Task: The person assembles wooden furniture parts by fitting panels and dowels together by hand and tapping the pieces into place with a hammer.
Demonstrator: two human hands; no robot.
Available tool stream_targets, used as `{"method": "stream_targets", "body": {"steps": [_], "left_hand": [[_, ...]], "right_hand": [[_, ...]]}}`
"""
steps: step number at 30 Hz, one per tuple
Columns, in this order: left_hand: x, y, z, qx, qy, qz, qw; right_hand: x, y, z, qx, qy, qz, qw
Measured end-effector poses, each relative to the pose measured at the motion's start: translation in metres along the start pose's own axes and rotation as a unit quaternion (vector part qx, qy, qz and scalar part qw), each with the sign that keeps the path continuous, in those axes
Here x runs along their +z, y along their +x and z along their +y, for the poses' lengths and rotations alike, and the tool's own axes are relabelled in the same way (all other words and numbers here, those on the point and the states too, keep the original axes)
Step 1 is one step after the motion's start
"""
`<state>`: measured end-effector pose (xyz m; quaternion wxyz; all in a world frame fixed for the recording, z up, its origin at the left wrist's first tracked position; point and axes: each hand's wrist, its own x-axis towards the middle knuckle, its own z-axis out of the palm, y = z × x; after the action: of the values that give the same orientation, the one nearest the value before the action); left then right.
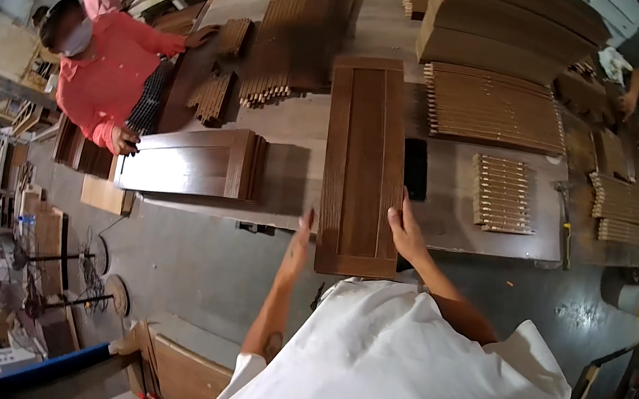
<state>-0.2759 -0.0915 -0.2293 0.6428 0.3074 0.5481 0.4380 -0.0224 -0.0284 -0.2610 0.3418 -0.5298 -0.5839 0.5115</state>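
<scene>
A brown wooden cabinet door point(365, 165) with a recessed centre panel lies lengthwise in front of me, its near end reaching past the table edge close to my white shirt. My right hand point(408, 233) grips its right edge, thumb on the top face. Just off the left edge, my left hand point(298, 240) is held upright with fingers stretched, and a narrow gap seems to show between it and the wood. A black flat object point(416, 169) lies on the table beside the door, partly covered by it.
The large table point(291, 165) carries a stack of door panels point(199, 162) at left, bundled wooden strips point(502, 195), piled slats point(495, 109) and a tall board stack point(509, 28). A hammer point(564, 219) lies at right. A co-worker in red point(117, 73) touches the left stack; others stand farther off.
</scene>
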Motion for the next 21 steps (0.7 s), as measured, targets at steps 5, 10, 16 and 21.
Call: {"method": "stream_targets", "body": {"steps": [5,10,16,21], "left_hand": [[0.003,0.118,0.082,0.06,0.085,0.022,0.994],[0.011,0.236,0.111,0.019,0.094,0.051,0.994],[0.011,0.303,0.109,-0.041,0.057,0.022,0.997],[0.027,0.309,0.118,-0.076,0.002,0.066,0.995]], "right_hand": [[-0.032,0.098,-0.007,-0.028,0.047,0.086,0.995],[-0.053,0.22,-0.042,0.084,0.134,0.066,0.985],[-0.051,0.273,-0.041,0.122,0.172,0.024,0.977],[-0.047,0.287,-0.03,0.142,0.172,0.014,0.975]]}}
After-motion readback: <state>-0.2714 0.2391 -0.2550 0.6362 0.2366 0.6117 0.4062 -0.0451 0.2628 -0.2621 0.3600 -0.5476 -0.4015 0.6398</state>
